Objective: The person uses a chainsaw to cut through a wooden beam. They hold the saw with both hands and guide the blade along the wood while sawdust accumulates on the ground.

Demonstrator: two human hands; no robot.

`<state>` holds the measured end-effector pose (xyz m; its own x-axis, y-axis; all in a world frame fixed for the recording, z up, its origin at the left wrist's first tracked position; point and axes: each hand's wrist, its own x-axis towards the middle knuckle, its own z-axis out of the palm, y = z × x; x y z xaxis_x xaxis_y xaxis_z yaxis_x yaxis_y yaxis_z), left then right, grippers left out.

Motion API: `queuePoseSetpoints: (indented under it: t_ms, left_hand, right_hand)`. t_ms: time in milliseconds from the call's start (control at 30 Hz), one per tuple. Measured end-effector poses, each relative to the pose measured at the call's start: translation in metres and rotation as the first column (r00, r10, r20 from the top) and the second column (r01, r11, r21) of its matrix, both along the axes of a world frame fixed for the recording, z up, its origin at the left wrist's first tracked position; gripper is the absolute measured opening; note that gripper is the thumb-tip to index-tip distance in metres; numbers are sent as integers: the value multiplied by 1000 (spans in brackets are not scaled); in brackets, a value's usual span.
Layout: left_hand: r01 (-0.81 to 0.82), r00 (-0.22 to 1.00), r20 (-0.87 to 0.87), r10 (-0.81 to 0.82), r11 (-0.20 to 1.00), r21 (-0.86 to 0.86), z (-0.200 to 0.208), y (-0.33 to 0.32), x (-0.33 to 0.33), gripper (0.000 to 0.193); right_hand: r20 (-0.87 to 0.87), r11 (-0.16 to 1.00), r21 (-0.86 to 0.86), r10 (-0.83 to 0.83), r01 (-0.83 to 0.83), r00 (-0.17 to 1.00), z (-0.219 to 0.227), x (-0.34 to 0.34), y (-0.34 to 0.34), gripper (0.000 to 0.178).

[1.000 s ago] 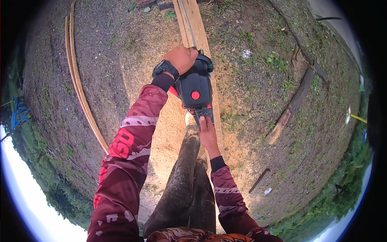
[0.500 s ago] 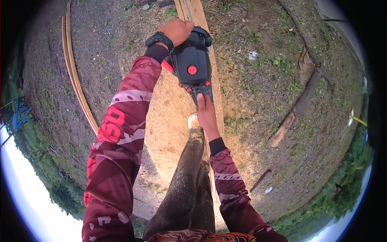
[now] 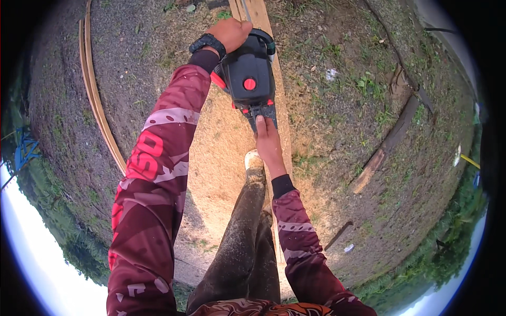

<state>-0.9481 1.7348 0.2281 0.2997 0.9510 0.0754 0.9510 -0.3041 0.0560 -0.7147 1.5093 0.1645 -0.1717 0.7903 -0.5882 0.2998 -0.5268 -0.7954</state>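
Note:
A black chainsaw [image 3: 252,68] with red fittings lies over a long wooden plank [image 3: 283,131] that runs away from me. My left hand [image 3: 232,35], below a black wristwatch, is closed round the front handle at the saw's far left. On the rear handle, my right hand [image 3: 269,142] is wrapped with its thumb on top; its other fingers are mostly hidden. Part of the bar [image 3: 245,10] shows beyond the saw along the plank, while the rest is hidden by the body. My shoe [image 3: 253,159] is beside the plank, just under the rear handle.
Pale sawdust [image 3: 216,152] covers the ground left of the plank. Two thin wooden strips [image 3: 95,95] lie at the far left. A dark branch [image 3: 387,142] and a short stick [image 3: 338,235] lie on the right, among grass and bare soil.
The chainsaw and both hands have shifted slightly away from me and a little left along the plank. Both grips stay the same.

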Motion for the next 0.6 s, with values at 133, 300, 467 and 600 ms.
queuePoseSetpoints:
  t_ms: [133, 300, 467, 600]
  left_hand:
    - [26, 999, -39, -25, 999, 30, 6, -2, -3, 10]
    - [33, 998, -54, -33, 999, -8, 8, -33, 27, 13]
    - [-135, 988, 68, 141, 987, -86, 12, -71, 46, 14]
    - [-94, 995, 8, 96, 989, -114, 26, -106, 72, 16]
  right_hand:
    - [8, 1000, -6, 26, -26, 1000, 2, -5, -2, 54]
    - [-47, 996, 53, -64, 67, 997, -3, 15, -34, 48]
    - [-37, 1000, -4, -12, 11, 999, 9, 35, -66, 46]
    - [-28, 999, -49, -13, 11, 1000, 17, 58, -95, 46]
